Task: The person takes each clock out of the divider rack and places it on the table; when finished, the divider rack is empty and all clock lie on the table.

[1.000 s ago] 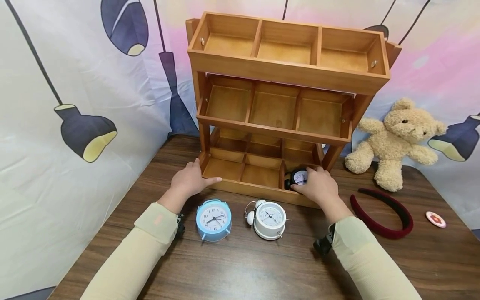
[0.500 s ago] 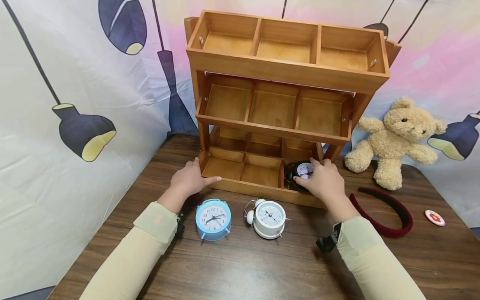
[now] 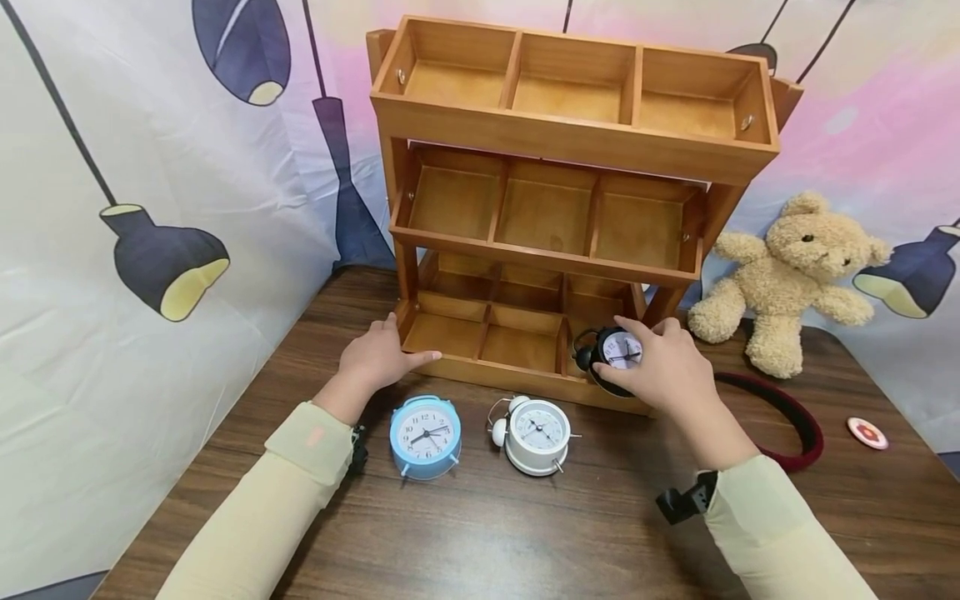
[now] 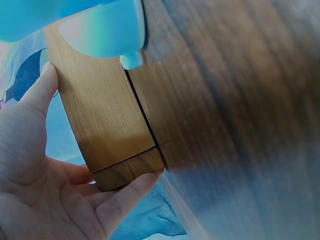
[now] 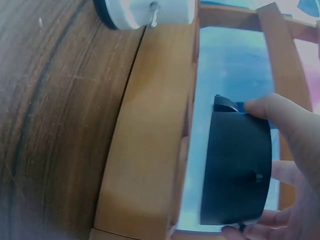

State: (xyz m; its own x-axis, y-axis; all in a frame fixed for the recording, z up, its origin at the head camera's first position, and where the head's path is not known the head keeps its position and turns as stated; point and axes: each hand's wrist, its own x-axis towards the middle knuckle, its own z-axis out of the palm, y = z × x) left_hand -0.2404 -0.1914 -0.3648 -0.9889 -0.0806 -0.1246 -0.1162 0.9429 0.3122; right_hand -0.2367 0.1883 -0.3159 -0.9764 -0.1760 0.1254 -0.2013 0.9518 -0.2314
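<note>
In the head view, my right hand [image 3: 666, 367] grips a small black alarm clock [image 3: 606, 368] by its side, thumb low and fingers on top. The clock is tilted back, its white dial facing up, and overlaps the front board of the bottom right compartment. In the right wrist view, the clock's dark round body [image 5: 235, 170] is between the thumb and fingers, above the board's edge. My left hand [image 3: 371, 360] holds the lower left front corner of the wooden shelf rack [image 3: 525, 383], thumb along the front rim and fingers round the end.
A light blue alarm clock [image 3: 426, 437] and a white twin-bell alarm clock [image 3: 537, 437] stand before the rack. To the right lie a dark red headband [image 3: 806, 433] and a round flower badge [image 3: 867, 433]. A teddy bear [image 3: 787, 275] sits behind them against the printed backdrop.
My right hand has drawn the black alarm clock up and toward the right front, out of the bottom right compartment. My left hand has stayed on the rack's corner.
</note>
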